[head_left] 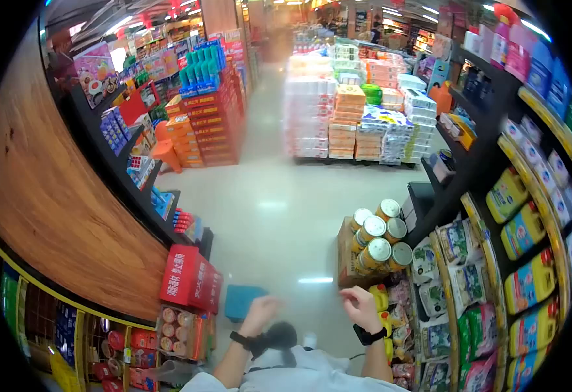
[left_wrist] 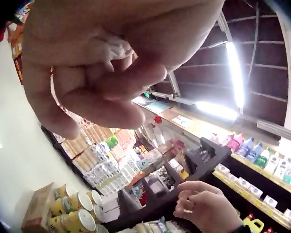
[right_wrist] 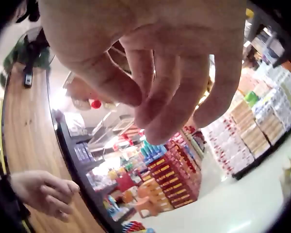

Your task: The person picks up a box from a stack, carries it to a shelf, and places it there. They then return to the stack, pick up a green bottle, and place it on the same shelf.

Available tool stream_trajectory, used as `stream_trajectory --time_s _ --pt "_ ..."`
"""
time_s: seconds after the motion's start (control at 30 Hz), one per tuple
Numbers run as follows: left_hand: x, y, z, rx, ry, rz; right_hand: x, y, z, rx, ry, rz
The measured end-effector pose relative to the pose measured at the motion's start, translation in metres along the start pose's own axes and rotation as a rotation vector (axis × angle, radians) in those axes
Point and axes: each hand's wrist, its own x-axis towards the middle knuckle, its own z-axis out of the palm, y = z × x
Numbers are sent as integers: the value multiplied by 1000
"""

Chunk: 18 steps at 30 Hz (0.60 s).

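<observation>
My left hand (head_left: pixel 263 313) is held out in front of my body, above the floor and near a blue box (head_left: pixel 243 302). Its fingers (left_wrist: pixel 99 104) hang loosely curled, and a small pale patch shows between them and the palm. Level with it on the other side, my right hand (head_left: pixel 360 307) hovers near a carton of yellow cans with pale lids (head_left: pixel 372 251). In the right wrist view, the fingers (right_wrist: pixel 172 104) of that hand droop, relaxed, with nothing seen in them. Each wrist wears a dark band.
Shelves with yellow jugs (head_left: pixel 527 291) and bagged goods (head_left: pixel 456 242) line the right. A wooden panel (head_left: pixel 57 176) and a red box (head_left: pixel 191 277) stand left. Ahead, pale floor (head_left: pixel 266 196) leads to stacked paper packs (head_left: pixel 309 108) and red cartons (head_left: pixel 217 124).
</observation>
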Motion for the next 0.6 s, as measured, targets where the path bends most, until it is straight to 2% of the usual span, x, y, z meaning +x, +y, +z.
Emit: stream_trajectory --time_s 0.07,0.13,0.17,0.23,0.33,0.43,0.47,0.57,0.6 --pt "25 36 4 -102 28 -28 44 4 3 182 -83 212" --pt "66 31 -6 -139 77 -30 80 22 15 357 -175 463" --pt "92 29 -15 -154 103 -17 99 37 29 348 -168 428" --pt "140 30 -31 -196 143 6 146 56 55 292 -117 245" --pt "219 37 -58 -229 193 27 211 97 90 244 -294 414" --pt "297 56 -90 -361 256 29 294 113 127 239 -230 297" --pt "321 66 -102 -398 261 -6 327 109 131 124 -227 178" --pt "390 93 -135 -407 251 60 407 124 143 237 -398 405" --pt "409 101 -145 -405 247 96 433 123 149 139 -381 338"
